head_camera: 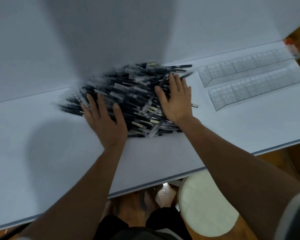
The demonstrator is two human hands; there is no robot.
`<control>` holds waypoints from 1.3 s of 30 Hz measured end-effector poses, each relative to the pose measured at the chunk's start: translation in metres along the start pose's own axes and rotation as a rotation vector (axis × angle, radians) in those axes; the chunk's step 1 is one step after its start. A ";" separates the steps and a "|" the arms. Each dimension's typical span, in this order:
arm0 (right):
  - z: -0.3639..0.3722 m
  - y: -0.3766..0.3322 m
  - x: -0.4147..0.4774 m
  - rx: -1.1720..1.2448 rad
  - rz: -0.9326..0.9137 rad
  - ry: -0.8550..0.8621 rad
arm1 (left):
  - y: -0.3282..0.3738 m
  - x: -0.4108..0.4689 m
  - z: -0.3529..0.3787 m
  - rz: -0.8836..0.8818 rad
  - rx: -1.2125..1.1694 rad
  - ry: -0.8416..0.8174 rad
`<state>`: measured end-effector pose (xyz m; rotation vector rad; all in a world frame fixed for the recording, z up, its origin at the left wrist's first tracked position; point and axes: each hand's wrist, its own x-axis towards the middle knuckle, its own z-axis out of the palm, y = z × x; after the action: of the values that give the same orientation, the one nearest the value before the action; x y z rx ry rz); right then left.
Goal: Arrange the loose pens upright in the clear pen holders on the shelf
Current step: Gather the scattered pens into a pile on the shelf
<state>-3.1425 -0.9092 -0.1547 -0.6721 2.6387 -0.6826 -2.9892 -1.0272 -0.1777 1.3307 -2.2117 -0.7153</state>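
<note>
Pens (133, 89), dark-barrelled with pale caps, lie in a loose heap on the white worktop (59, 161), near its middle and reaching the back edge. Nearest, a white stool (206, 205) stands below the worktop's front edge. The left hand (106, 125) rests flat against the heap's front-left side, fingers straight and spread wide, holding nothing. The right hand (175, 101) lies on the heap's right side, fingers likewise straight and spread. Farther right, toward the back edge, two long clear pen holders (246, 65) lie side by side, apart from the heap.
</note>
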 end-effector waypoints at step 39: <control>-0.022 -0.040 -0.108 -0.205 -0.621 0.196 | -0.032 0.020 -0.106 -0.634 -0.211 -0.101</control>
<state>-3.0479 -0.8763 -0.0941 -1.5955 2.6938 -0.6600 -2.9110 -1.0790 -0.1154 1.9280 -1.7053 -1.2208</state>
